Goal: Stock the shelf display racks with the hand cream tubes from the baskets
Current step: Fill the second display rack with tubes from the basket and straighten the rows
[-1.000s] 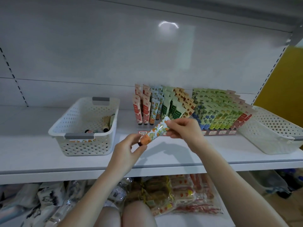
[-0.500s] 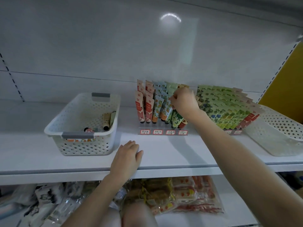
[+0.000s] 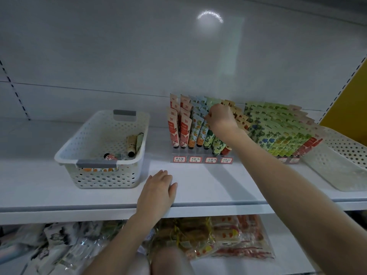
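Here, right hand (image 3: 220, 118) pinching the top of a hand cream tube (image 3: 203, 130) standing in the left display rack (image 3: 202, 160), left hand (image 3: 156, 191) relaxed flat on the shelf (image 3: 218, 187) edge, basket (image 3: 103, 178) to the left.

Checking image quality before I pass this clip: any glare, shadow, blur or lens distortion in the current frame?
Head view: a bright arc of glare on the back panel; perforated uprights lean inward, wide-lens distortion; the right hand, pinching a hand cream tube, and its arm throw a soft shadow on the shelf; price labels too soft to read; goods below are dim.
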A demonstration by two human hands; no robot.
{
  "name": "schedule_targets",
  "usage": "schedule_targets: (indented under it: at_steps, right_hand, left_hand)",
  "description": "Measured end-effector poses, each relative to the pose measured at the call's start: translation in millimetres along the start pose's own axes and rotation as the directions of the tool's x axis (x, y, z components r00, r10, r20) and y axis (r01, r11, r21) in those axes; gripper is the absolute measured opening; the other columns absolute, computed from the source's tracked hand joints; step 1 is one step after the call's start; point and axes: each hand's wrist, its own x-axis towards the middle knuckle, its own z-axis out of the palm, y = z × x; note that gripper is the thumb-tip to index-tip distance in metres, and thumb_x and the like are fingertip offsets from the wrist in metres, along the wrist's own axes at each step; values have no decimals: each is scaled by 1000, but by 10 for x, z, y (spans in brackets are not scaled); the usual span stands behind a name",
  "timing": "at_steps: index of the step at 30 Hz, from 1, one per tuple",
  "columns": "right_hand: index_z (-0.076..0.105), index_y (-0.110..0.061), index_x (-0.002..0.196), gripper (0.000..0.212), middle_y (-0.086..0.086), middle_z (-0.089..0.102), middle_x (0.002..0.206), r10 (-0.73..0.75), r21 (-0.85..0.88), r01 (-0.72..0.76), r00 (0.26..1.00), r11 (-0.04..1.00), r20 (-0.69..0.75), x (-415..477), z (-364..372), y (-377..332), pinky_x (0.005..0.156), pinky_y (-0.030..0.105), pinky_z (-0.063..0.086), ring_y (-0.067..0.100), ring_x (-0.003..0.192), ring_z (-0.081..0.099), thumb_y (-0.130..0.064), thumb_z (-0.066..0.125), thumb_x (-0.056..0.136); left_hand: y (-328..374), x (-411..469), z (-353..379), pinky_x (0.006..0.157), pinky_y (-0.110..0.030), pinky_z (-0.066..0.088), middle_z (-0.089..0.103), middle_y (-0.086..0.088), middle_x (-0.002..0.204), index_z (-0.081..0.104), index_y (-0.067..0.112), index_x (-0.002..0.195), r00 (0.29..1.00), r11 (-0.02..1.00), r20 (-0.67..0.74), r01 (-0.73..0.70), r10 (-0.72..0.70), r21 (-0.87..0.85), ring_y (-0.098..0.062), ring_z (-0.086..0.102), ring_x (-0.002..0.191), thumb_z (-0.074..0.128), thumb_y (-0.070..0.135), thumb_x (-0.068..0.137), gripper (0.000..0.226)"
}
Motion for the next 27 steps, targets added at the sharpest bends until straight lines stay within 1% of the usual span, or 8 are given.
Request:
schedule_targets:
  at_steps: [6,8,11,14,18,23,25,27]
  right_hand:
    - [53,-7,83,16,5,42,64,-31,-31,31,1000,999,-6,11,-2,14,55,28,40,22,72,49,2,46,94]
    - [58,-4,86,16,9,53,73,-47,1,47,999,999,-7,4,-7,29,58,29,42,22,69,49,1,45,94]
    - [55,-5,77,23,12,58,82,-17,13,17,1000,1000,21,-31,-12,44,45,21,37,17,56,46,7,43,92]
    - [46,-6,62,34,15,64,87,-25,65,23,999,998,26,-44,-6,68,43,20,34,14,52,42,3,43,94]
    - [61,2,85,21,16,66,91,-20,131,17,999,991,27,-51,-19,81,45,22,38,20,62,53,-2,43,96]
    - [59,0,86,18,14,66,94,-22,119,19,999,993,26,-83,26,82,58,27,48,24,75,59,0,44,95]
    - [63,1,96,18,12,65,98,-1,114,-4,999,993,42,-88,41,65,67,29,51,24,85,64,2,45,93]
    - [62,1,100,19,13,66,99,11,81,-15,998,997,58,-57,39,48,61,28,51,24,88,65,5,45,93]
  left_hand:
    - [-1,-10,5,74,-39,54,64,-7,79,64,7,77,1000,1000,-2,-1,1,13,-22,61,77,64,18,85,14]
    - [13,-12,-11,72,-39,55,63,-7,76,63,7,73,1000,1000,-6,1,-1,16,-22,61,73,67,16,82,13]
    - [27,-8,-27,69,-36,55,64,-6,73,63,8,70,1000,1000,1,6,-6,30,-20,62,70,73,16,76,14]
    - [16,3,1,79,-32,45,46,2,75,47,13,74,1000,1000,3,-8,8,-7,-13,45,74,51,25,92,22]
    - [-19,-13,53,88,-30,44,57,-1,89,58,10,87,1000,1000,1,15,-15,-27,-14,53,87,45,27,95,23]
    - [3,-8,38,96,-32,42,63,-8,107,63,7,101,999,999,22,39,-39,-17,-19,57,102,46,27,96,28]
    - [4,-11,41,96,-33,43,63,-8,107,64,7,101,999,999,22,40,-40,-12,-19,57,101,46,27,96,27]
    - [0,-9,42,91,-34,47,63,-6,97,63,8,93,1000,1000,5,23,-23,-4,-17,57,92,47,27,95,24]
